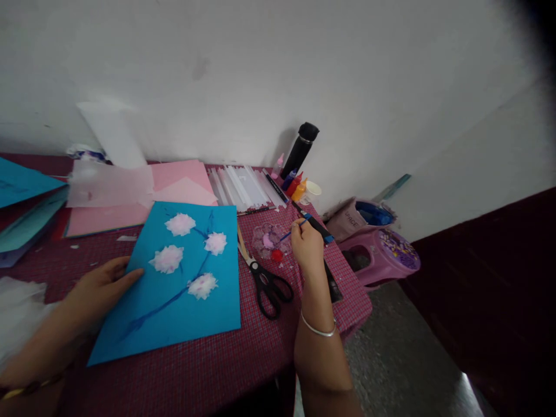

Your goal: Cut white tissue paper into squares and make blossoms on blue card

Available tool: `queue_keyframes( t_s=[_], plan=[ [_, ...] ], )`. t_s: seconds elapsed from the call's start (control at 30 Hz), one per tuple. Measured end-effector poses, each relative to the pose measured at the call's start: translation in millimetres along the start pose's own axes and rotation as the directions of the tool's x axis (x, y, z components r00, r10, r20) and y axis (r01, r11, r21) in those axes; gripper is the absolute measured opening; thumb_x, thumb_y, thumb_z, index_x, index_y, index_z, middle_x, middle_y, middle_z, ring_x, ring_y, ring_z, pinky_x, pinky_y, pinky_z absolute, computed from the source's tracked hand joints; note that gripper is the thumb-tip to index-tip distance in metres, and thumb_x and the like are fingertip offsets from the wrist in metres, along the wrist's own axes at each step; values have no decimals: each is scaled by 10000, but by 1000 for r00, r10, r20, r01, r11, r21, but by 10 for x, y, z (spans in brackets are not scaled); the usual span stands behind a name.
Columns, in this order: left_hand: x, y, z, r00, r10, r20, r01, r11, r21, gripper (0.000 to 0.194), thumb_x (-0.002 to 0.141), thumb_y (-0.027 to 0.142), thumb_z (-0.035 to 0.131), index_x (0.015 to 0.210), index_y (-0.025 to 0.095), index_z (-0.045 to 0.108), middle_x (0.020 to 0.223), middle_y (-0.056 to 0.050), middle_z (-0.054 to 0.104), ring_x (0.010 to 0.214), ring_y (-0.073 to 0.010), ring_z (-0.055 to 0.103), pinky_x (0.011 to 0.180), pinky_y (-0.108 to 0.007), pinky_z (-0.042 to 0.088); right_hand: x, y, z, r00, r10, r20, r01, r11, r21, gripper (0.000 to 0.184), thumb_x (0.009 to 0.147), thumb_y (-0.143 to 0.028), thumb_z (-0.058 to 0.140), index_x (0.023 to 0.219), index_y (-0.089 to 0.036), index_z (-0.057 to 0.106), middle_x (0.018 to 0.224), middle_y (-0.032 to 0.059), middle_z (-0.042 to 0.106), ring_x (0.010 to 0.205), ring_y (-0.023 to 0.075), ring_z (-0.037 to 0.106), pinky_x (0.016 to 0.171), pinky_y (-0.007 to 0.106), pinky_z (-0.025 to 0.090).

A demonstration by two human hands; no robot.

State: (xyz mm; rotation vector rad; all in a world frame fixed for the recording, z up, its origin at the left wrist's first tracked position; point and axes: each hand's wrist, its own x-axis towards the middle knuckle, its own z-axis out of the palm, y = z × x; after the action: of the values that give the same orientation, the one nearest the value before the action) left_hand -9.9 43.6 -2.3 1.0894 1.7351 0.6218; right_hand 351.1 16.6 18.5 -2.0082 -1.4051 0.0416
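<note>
A blue sheet of paper (169, 313) lies on the table with a painted dark blue branch (163, 304) and several fluffy white-pink paper flowers (167, 259). My left hand (106, 281) holds its left edge, thumb on top and the other fingertips at the edge. In my right hand (307, 246) is a thin blue paintbrush (285, 236), pinched between the fingers. The brush's lower end points into a clear flower-shaped palette (259, 234) containing pink paint (268, 241) and red paint (277, 255). Black-handled scissors (264, 281) lie between the sheet and my right arm.
Behind stand a black bottle (299, 150), small paint bottles (294, 184) and a paper cup (313, 189). Pink papers (182, 179) and white strips (243, 186) lie along the wall. Right of the table edge are a bag (347, 220) and a pink stool (369, 272).
</note>
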Motion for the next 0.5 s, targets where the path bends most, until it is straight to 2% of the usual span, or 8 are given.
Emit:
queue_keyframes(
  t_s=[0.3,0.5],
  plan=[
    [31,-39,-29,999,0,43,2,999,-51,486,479,437,704,909,228,620,786,3,736,687,-240,672,540,-298,563,41,99,109,996,85,3,-84,973,213,174,852,-289,488,726,-226,590,558,23,623,610,214,616,609,289,436],
    [102,-143,-37,997,52,61,-47,996,-76,482,510,436,729,932,230,619,834,-8,747,750,-264,692,600,-323,584,69,188,152,987,159,12,-148,885,442,181,866,-349,442,764,-236,540,526,-9,613,501,197,602,516,293,474]
  ],
)
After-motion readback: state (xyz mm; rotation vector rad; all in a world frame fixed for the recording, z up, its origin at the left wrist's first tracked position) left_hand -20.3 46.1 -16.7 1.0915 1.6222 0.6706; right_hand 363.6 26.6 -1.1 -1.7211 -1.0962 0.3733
